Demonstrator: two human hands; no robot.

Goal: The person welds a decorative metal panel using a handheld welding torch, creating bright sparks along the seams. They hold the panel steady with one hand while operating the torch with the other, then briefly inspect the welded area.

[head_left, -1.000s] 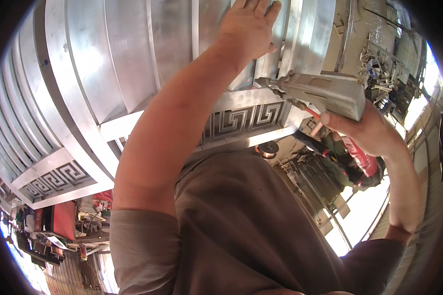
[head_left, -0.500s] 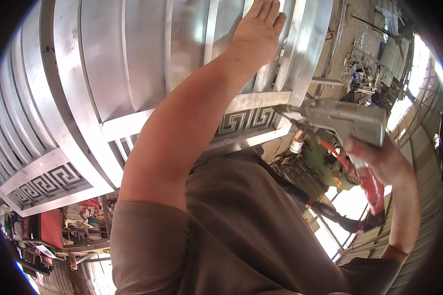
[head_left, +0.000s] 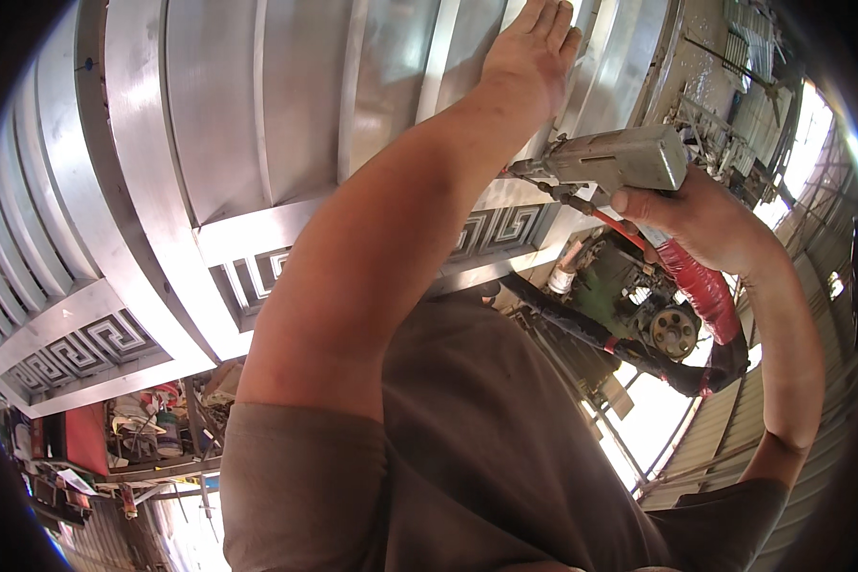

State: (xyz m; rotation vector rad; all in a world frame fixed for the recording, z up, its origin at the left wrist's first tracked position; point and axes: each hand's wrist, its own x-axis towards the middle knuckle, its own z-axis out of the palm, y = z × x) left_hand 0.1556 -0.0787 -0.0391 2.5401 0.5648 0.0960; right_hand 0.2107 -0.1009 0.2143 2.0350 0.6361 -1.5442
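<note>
My left hand rests on the slats of a shiny metal gate panel, fingers stretched out, near the top of the view. In my right hand is a grey, boxy welding gun, gripped by its handle, with the thumb along its near side. The nozzle points left toward the panel's cross rail, close to my left wrist; my forearm partly hides that spot, so contact cannot be told. A thin red tube runs below the gun's body. Red wrapping covers the cable under the handle. Greek-key inserts sit in the panel's lower band.
A thick dark cable loops from the gun back toward my body. Beyond it stand a green machine with a round wheel and a small white can. Cluttered shelves lie at lower left. Scrap metal is piled at upper right.
The welding gun in my right hand has moved left and up, bringing its nozzle beside my left forearm. My left hand stays on the panel, slightly farther right in view.
</note>
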